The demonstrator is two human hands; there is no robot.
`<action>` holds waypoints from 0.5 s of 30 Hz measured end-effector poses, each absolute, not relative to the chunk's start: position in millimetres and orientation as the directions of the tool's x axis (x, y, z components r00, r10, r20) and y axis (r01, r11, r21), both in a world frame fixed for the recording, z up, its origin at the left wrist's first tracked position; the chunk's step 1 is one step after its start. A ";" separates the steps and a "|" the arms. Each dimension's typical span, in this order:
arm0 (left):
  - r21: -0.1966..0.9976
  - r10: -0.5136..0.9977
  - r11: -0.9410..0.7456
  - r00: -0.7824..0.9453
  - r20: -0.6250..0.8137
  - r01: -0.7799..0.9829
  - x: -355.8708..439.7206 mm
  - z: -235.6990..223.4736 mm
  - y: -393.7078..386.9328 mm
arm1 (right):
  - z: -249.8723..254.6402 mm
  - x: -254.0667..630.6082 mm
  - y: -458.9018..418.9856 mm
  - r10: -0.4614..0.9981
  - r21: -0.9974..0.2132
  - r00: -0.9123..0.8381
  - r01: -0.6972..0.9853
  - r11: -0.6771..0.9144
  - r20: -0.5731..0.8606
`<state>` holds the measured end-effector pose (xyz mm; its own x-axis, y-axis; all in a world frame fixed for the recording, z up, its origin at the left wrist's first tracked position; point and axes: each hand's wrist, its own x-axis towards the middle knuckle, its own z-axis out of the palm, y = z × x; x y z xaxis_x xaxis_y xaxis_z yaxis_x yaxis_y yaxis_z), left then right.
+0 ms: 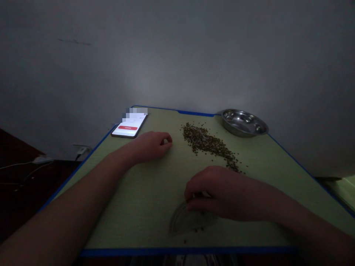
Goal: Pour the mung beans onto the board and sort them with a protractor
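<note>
My left hand [155, 146] rests on the pale green table, left of the beans, its fingers curled toward the thumb around a small gap where nothing shows. Over the near part of the table, my right hand [213, 194] is closed in a pinch; whatever its fingertips hold is hidden or too small to name. Under it lies a faint half-round shape [180, 221], like a protractor; whether it is loose or printed I cannot tell. A few dark beans [199, 229] are close to it. Beyond the right hand spreads a pile of small green-brown beans [206, 140].
A shiny steel bowl [244, 123] stands at the back right corner. At the back left lies a phone [129, 127] with a lit screen. Blue edging [166, 252] borders the table [133, 214]; a grey wall rises behind. Cables [39, 160] run at the far left.
</note>
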<state>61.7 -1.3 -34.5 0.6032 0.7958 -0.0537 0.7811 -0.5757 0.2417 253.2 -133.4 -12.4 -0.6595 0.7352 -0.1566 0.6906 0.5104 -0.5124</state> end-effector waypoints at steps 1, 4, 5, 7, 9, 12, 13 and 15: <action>0.242 0.795 -0.577 0.604 -0.055 0.780 61.8 -34.5 -1.2 | -12.3 252.7 -133.9 0.731 -0.515 -0.664 0.687 0.513 -0.157; 0.237 0.798 -0.574 0.601 -0.055 0.784 61.9 -34.4 -1.1 | -12.5 252.4 -135.4 0.715 -0.518 -0.678 0.679 0.520 -0.171; 0.237 0.797 -0.575 0.602 -0.054 0.783 61.9 -34.4 -1.1 | -12.8 252.9 -136.0 0.712 -0.522 -0.679 0.678 0.518 -0.176; 0.237 0.794 -0.579 0.606 -0.053 0.780 61.7 -34.3 -1.2 | -13.7 254.7 -137.0 0.705 -0.537 -0.683 0.673 0.508 -0.190; 0.239 0.793 -0.579 0.607 -0.055 0.779 61.5 -34.1 -1.5 | -14.9 257.5 -138.0 0.698 -0.553 -0.689 0.665 0.502 -0.195; 0.241 0.793 -0.578 0.606 -0.057 0.779 61.4 -33.8 -1.8 | -16.0 262.3 -139.6 0.702 -0.568 -0.685 0.662 0.489 -0.194; 0.243 0.793 -0.579 0.607 -0.056 0.778 61.4 -33.8 -1.8 | -16.1 263.8 -140.3 0.707 -0.570 -0.680 0.665 0.482 -0.196; 0.248 0.794 -0.576 0.605 -0.055 0.779 61.3 -34.1 -1.5 | -15.6 266.7 -142.2 0.714 -0.570 -0.670 0.675 0.469 -0.205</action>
<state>61.3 -1.5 -34.1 0.6051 0.7942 -0.0555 0.7788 -0.5761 0.2481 266.7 -142.2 -15.6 -0.6695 0.7139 -0.2052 0.6745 0.4686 -0.5705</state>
